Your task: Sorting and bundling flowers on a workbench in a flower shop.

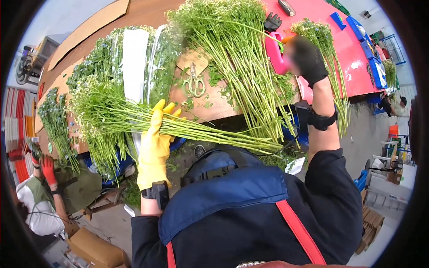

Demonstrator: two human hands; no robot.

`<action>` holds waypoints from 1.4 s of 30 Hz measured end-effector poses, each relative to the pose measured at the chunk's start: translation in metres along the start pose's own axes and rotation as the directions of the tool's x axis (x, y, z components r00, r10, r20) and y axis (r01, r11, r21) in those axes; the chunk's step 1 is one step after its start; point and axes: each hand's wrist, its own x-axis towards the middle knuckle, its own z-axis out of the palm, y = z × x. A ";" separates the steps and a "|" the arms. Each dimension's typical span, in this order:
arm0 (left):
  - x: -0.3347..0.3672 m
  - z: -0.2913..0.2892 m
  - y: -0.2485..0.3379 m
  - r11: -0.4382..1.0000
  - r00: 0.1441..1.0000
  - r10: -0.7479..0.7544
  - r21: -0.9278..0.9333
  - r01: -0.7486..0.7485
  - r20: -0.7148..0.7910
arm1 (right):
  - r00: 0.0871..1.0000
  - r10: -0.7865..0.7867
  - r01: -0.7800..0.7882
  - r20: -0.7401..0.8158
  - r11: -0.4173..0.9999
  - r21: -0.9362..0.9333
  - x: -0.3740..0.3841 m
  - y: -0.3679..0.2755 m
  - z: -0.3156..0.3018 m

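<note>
The left hand [154, 145], in a yellow glove, grips a bunch [212, 131] of green stems. Its fingers [169, 108] are curled, with little gap between thumb and fingers beyond the stems' own thickness. The bunch slants across the counter's near edge: its pale flower heads lie to the left above the counter [147, 13], and its bare stem ends point right, out past that edge.

The right hand [308, 61], in a black glove, is raised at the right, over the pink sheet [355, 67] covering that end of the counter. Its fingers are blurred, so I cannot tell how far open they are or whether they hold anything. It is just beside a pink holder [275, 53].

Between the hands, a big bunch [241, 71] reaches from the counter's far side over its near edge. Scissors [195, 85] lie left of it, near the counter's near edge.
</note>
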 end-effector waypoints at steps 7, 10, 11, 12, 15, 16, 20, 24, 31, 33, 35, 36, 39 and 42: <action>0.000 0.001 0.002 1.000 1.000 -0.025 -0.004 0.025 0.008 | 0.935 0.271 -0.172 0.227 0.910 -0.378 0.022 0.015 0.023; -0.001 0.003 0.006 1.000 1.000 0.009 0.029 -0.009 0.005 | 0.999 0.009 0.008 0.037 0.908 -0.419 0.037 0.031 0.022; -0.002 0.003 0.006 1.000 1.000 0.015 0.025 -0.015 0.000 | 0.999 0.001 0.016 0.041 0.909 -0.416 0.041 0.030 0.020; -0.003 0.002 0.007 0.999 0.999 0.029 0.038 -0.028 -0.022 | 0.973 0.189 -0.137 0.132 0.935 -0.326 0.043 0.026 0.016; -0.003 -0.004 0.006 0.998 0.996 0.054 0.022 -0.053 -0.070 | 0.993 0.069 -0.045 0.094 0.970 -0.238 0.038 0.018 0.005; -0.003 -0.009 0.007 0.997 0.996 0.071 0.046 -0.068 -0.061 | 0.991 0.076 -0.055 0.109 0.981 -0.185 0.039 0.017 -0.008; -0.003 -0.020 0.012 0.992 0.986 0.124 0.050 -0.119 -0.110 | 0.988 -0.154 0.150 0.004 0.961 -0.233 0.071 -0.010 -0.063; -0.012 -0.016 0.018 0.981 0.975 0.170 0.115 -0.154 -0.144 | 0.996 0.051 -0.054 0.070 0.998 0.043 0.091 -0.006 -0.065; -0.001 -0.002 0.018 0.994 0.983 0.099 0.063 -0.090 -0.157 | 0.873 0.358 -0.420 0.332 0.897 0.136 -0.018 0.103 0.145; -0.003 -0.006 0.018 0.993 0.975 0.111 0.053 -0.102 -0.191 | 0.864 0.377 -0.356 0.334 0.926 -0.126 -0.029 0.074 0.179; 0.007 -0.007 0.013 0.994 0.980 0.109 0.032 -0.105 -0.167 | 0.813 0.491 -0.432 0.312 0.869 -0.242 -0.045 0.078 0.194; 0.005 -0.009 0.015 0.995 0.988 0.100 0.040 -0.096 -0.119 | 0.791 0.508 -0.428 0.342 0.858 -0.286 -0.045 0.070 0.200; 0.005 -0.008 0.015 0.992 0.993 0.108 0.076 -0.105 -0.048 | 0.863 0.437 -0.345 0.255 0.877 -0.335 -0.053 0.078 0.210; 0.004 0.002 0.014 0.998 0.994 0.063 0.022 -0.061 -0.091 | 0.850 0.475 -0.480 0.228 0.876 -0.036 -0.048 0.084 0.186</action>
